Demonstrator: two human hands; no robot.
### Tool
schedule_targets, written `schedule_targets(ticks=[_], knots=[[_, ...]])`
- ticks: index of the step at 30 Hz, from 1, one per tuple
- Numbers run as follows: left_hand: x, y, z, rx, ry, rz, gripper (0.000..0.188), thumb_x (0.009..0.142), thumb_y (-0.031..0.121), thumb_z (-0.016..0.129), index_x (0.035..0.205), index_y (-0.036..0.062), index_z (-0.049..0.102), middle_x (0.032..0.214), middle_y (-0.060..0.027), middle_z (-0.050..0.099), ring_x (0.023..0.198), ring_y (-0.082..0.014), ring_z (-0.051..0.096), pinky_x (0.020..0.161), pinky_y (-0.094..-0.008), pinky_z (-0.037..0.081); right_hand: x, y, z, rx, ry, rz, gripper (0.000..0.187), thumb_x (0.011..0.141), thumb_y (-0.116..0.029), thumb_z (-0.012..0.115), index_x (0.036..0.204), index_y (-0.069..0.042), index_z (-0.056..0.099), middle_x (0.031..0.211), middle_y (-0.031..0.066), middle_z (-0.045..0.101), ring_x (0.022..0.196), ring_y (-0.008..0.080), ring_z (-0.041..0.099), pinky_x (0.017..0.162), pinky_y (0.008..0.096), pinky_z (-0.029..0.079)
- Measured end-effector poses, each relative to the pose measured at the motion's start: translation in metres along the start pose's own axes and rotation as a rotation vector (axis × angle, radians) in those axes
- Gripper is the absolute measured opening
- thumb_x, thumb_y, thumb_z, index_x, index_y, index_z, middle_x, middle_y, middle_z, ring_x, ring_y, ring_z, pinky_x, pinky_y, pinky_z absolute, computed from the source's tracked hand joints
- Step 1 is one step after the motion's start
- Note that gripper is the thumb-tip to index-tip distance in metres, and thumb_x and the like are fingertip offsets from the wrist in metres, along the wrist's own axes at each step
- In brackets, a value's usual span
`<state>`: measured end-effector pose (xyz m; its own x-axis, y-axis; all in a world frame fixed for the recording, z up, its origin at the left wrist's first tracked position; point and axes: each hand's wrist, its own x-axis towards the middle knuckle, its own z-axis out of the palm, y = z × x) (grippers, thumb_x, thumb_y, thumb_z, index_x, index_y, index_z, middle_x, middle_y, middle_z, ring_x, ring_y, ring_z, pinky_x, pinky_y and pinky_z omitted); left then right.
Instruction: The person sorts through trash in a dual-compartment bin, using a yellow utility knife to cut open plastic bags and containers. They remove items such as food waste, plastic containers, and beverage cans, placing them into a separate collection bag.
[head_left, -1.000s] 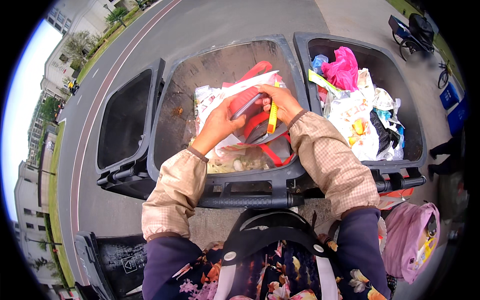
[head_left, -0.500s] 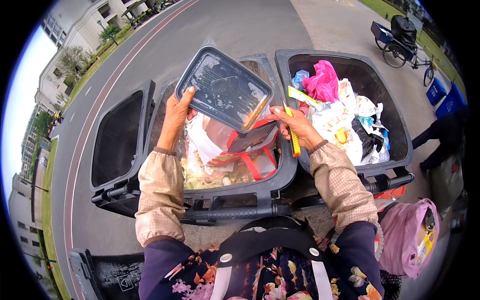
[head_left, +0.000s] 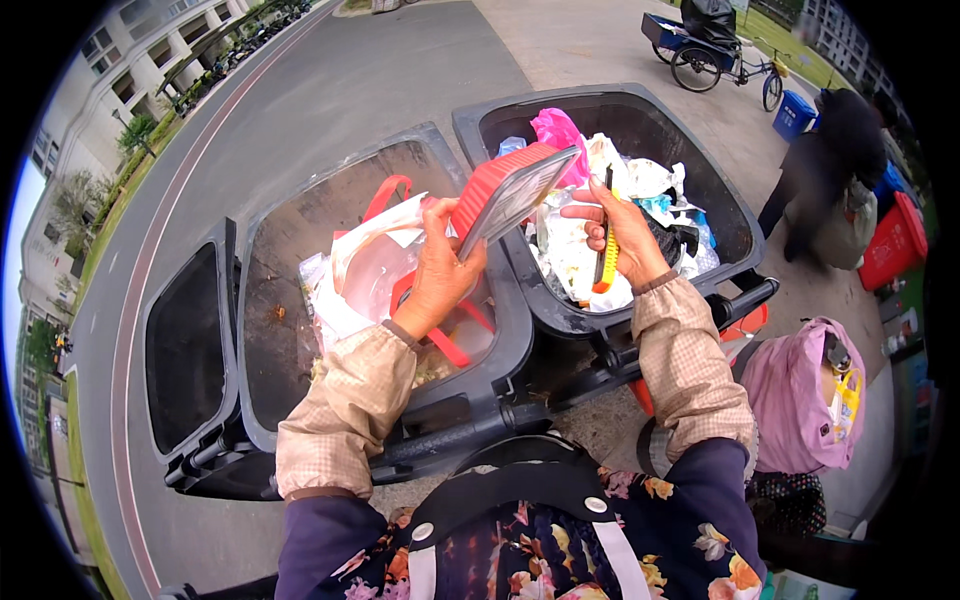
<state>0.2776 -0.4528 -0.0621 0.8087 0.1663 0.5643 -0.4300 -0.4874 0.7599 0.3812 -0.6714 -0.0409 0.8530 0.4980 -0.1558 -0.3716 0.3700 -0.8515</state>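
Note:
My left hand grips a rectangular plastic food tray, ribbed and red outside, with a greyish, shiny inner face. The tray is tilted on edge above the gap between two dark wheeled bins. To its right, my right hand holds a yellow utility knife against the palm, its dark tip pointing up and some fingers stretched toward the tray without touching it. Below my left hand, a white and clear bag with red straps lies in the left bin.
The right bin holds white bags, a pink bag and other rubbish. A pink bag-like holder stands near right. Farther off are a person in dark clothes, a cargo tricycle, a blue bin and a red bin.
The tray has moved right from over the left bin and tipped from dark inside facing me to steeply on edge. My right hand has come away from it. The view has shifted right.

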Motion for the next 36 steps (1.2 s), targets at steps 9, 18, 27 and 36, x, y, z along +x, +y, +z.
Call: schedule_targets(ticks=[9, 18, 27, 36], knots=[[-0.017, 0.002, 0.036, 0.206, -0.554, -0.298, 0.078, 0.068, 0.040, 0.070, 0.124, 0.0023, 0.030, 0.109, -0.0176, 0.052, 0.098, -0.0272, 0.055, 0.083, -0.0358, 0.042, -0.028, 0.030, -0.028, 0.072, 0.095, -0.014, 0.021, 0.076, -0.011, 0.065, 0.083, -0.008, 0.046, 0.060, -0.0018, 0.044, 0.044, 0.0044, 0.041, 0.035, 0.0169, 0.031], [0.028, 0.034, 0.078, -0.486, -0.618, -0.720, 0.095, 0.068, 0.051, 0.068, 0.133, 0.0025, 0.019, 0.124, -0.0197, 0.040, 0.112, -0.0242, 0.045, 0.089, -0.0355, 0.039, -0.051, 0.017, -0.022, -0.038, 0.000, -0.126, 0.023, 0.077, -0.012, 0.064, 0.086, -0.007, 0.044, 0.064, -0.0010, 0.045, 0.044, 0.0046, 0.042, 0.037, 0.0174, 0.032], [0.020, 0.006, 0.100, -0.729, -0.523, -0.654, 0.061, 0.080, 0.030, 0.061, 0.129, 0.0093, 0.031, 0.117, -0.0039, 0.047, 0.109, -0.0145, 0.045, 0.094, -0.0312, 0.035, -0.060, 0.007, -0.034, -0.142, -0.076, -0.075, 0.019, 0.076, -0.007, 0.062, 0.089, -0.001, 0.050, 0.070, 0.0093, 0.056, 0.044, 0.0068, 0.045, 0.036, 0.0184, 0.033], [-0.006, 0.026, 0.076, 0.058, -0.218, -0.100, 0.030, 0.088, 0.026, 0.053, 0.107, 0.0031, 0.055, 0.089, -0.0011, 0.050, 0.076, -0.0082, 0.048, 0.069, -0.0211, 0.040, -0.052, 0.020, -0.024, -0.004, -0.103, 0.012, 0.012, 0.073, -0.004, 0.061, 0.076, -0.001, 0.050, 0.064, 0.0057, 0.051, 0.046, 0.0065, 0.045, 0.036, 0.0184, 0.033]])
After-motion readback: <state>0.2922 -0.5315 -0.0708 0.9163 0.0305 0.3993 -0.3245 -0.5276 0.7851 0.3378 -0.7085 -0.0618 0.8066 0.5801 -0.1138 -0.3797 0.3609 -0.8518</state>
